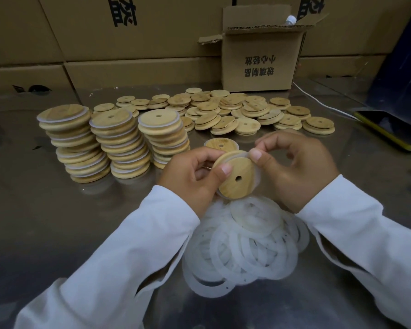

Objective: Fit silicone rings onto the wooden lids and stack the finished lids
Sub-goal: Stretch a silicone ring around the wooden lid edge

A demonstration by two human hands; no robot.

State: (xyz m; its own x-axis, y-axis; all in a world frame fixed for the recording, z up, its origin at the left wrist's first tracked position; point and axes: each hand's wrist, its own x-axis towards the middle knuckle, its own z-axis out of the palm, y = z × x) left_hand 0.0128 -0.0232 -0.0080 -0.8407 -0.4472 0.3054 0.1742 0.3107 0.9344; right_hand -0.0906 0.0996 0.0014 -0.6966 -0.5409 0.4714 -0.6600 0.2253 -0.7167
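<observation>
Fitting a translucent white silicone ring [258, 180] onto a round pale wooden lid [235, 179] with a small off-centre hole: step in progress. The left grip [190, 179] curls around the lid's left edge, thumb pressed on its face, and holds it tilted above the shiny metal counter [33, 210]. The right grip [292, 167] pinches the ring between thumb and forefinger at the lid's upper right rim. The ring shows along the lid's right edge; whether it is seated all the way round cannot be told, since the hands hide the far side. Directly below lies a loose heap of white silicone rings [242, 245]. Three leaning stacks of ringed lids [121, 143] stand to the left, and a spread of bare wooden lids [235, 110] lies beyond. Judged next: work the ring round the rest of the rim until it sits evenly, then set the lid gently on a stack, because the columns lean.
</observation>
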